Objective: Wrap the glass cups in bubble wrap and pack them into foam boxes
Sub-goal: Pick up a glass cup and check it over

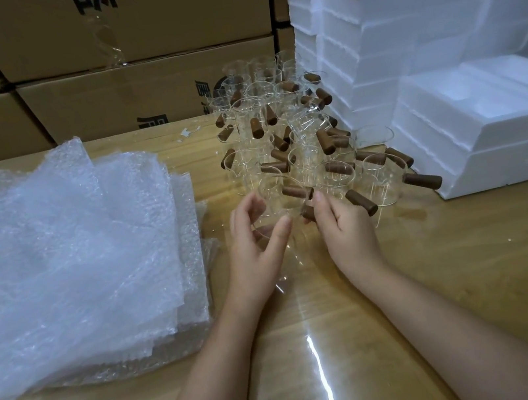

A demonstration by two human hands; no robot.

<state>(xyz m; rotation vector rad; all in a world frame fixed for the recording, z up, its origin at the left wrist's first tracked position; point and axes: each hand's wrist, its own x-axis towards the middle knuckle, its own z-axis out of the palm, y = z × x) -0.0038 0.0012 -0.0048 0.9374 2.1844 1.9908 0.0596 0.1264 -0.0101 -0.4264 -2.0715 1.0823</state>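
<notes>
A cluster of clear glass cups [283,134] with brown wooden handles stands stacked in the middle of the wooden table. At its near edge my left hand [259,245] curls round one glass cup [274,208], fingers on its rim. My right hand [346,225] pinches that cup's brown handle [308,213]. A thick pile of bubble wrap sheets [64,259] lies to the left. White foam boxes [472,128] stand at the right, the nearest one open on top with moulded hollows.
A tall stack of white foam boxes [398,5] rises at the back right. Brown cardboard cartons [114,50] form a wall behind the table. A clear glossy film covers the near table [313,347].
</notes>
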